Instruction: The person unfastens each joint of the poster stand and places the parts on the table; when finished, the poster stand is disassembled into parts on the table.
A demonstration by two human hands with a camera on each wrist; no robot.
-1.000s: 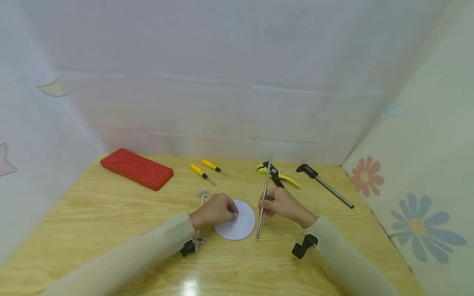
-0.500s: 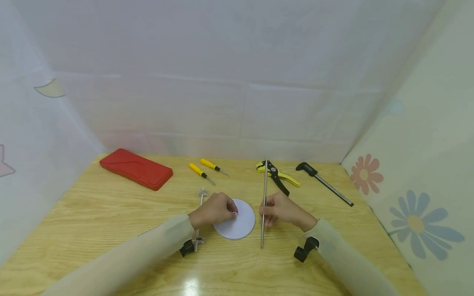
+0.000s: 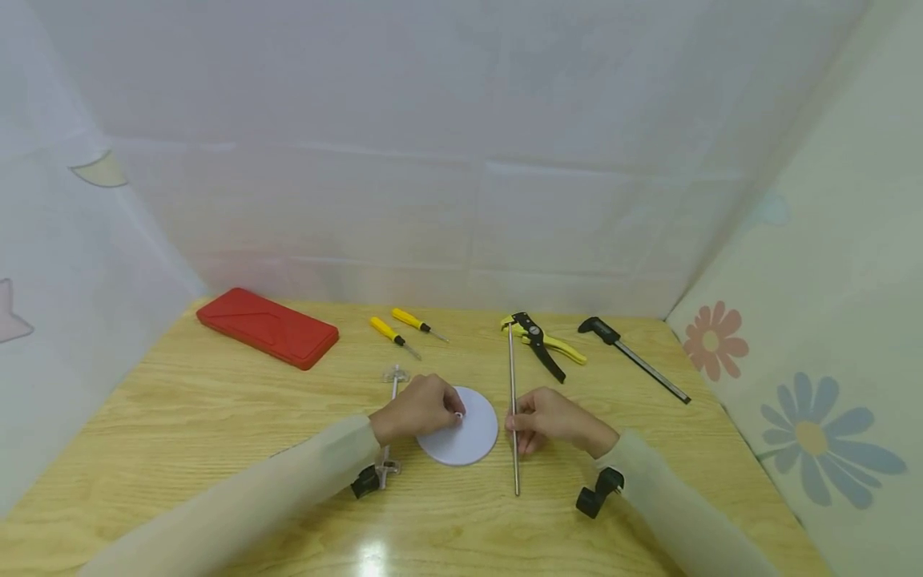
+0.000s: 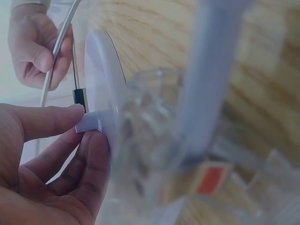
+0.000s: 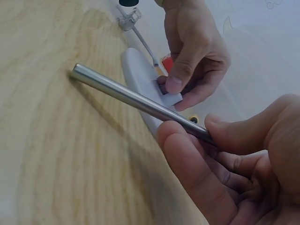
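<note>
A white round disc (image 3: pixel 469 441) lies flat on the wooden table (image 3: pixel 216 417) with a small white hub (image 4: pixel 89 123) at its centre. My left hand (image 3: pixel 421 407) pinches that hub (image 5: pixel 169 97) between thumb and fingers. Just right of the disc, my right hand (image 3: pixel 542 418) grips a long metal rod (image 3: pixel 513 401) that lies almost level, running from near me to far. The rod (image 5: pixel 136 101) passes between thumb and forefinger. A clear plastic rod piece (image 3: pixel 392 391) lies just left of my left hand.
Along the back of the table lie a red flat case (image 3: pixel 268 326), two yellow screwdrivers (image 3: pixel 392 336), a yellow-and-black plier tool (image 3: pixel 542 343) and a black-handled metal tool (image 3: pixel 634 359). White sheets wall in the table; a flowered panel stands at the right.
The rod has been lowered from a tilted, raised pose to nearly flat beside the disc, and my right hand has come down with it. The left hand stays on the hub.
</note>
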